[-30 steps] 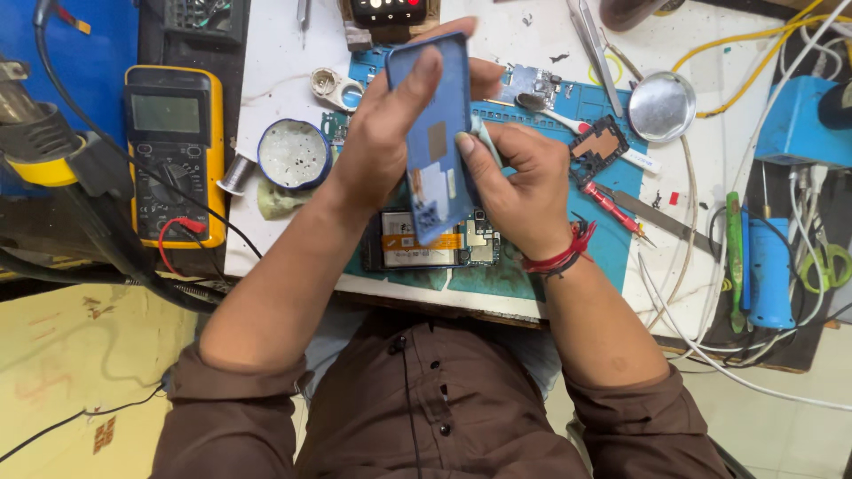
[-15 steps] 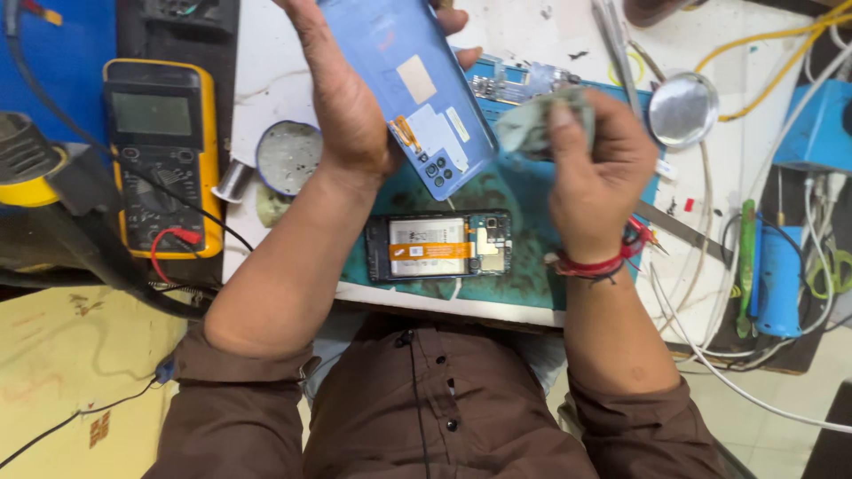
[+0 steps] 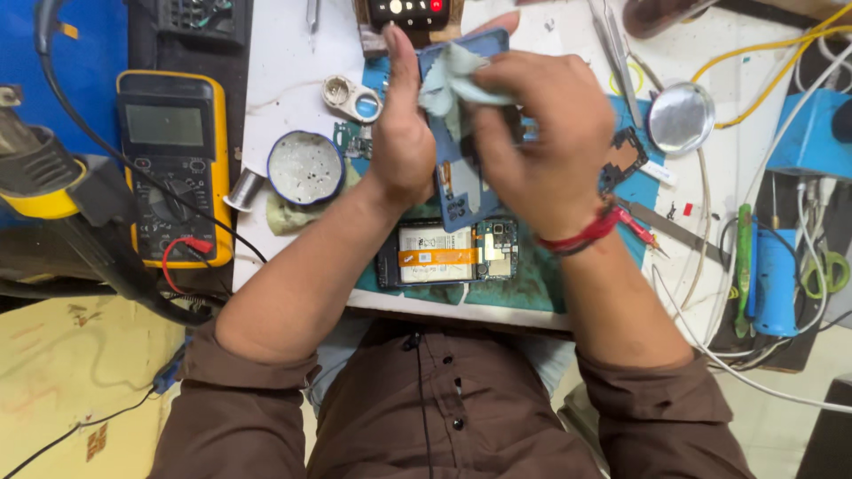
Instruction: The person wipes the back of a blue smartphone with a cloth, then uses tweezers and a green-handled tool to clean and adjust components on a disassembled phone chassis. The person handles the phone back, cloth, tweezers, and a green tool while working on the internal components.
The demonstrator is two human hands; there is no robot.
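Since half a second ago, both hands have drawn together over the middle of the bench: the right hand (image 3: 541, 142), which was holding the pale grey-green cleaning cloth (image 3: 454, 82) off to the right of the blue plastic phone back cover (image 3: 461, 168), has come across and now presses that cloth against the cover's inner face near its upper end. The left hand (image 3: 404, 142) has brought the cover down from the upper middle of the frame to sit more upright at centre, its fingers closed along the left edge, thumb side toward the camera. The right hand is curled shut around the bunched cloth, a red thread band at its wrist. Judging by this, wiping of the cover is now under way rather than being prepared.

Directly below the hands, the opened phone body (image 3: 448, 255) with white battery and orange flex strip lies flat on the teal work mat (image 3: 532, 288), apart from the cover. Left of the left hand sit a small metal ring tool (image 3: 352, 98) and a round blue-rimmed tin (image 3: 305, 167). Further left, a yellow and black multimeter (image 3: 173, 164) lies on the dark surface, with a yellow-nosed hot-air handle (image 3: 35, 173) at the left edge. To the right of the hands are a black plastic frame piece (image 3: 626, 160), a round shiny metal dish (image 3: 681, 118), and a red-handled tool (image 3: 641, 232) partly hidden behind the wrist.
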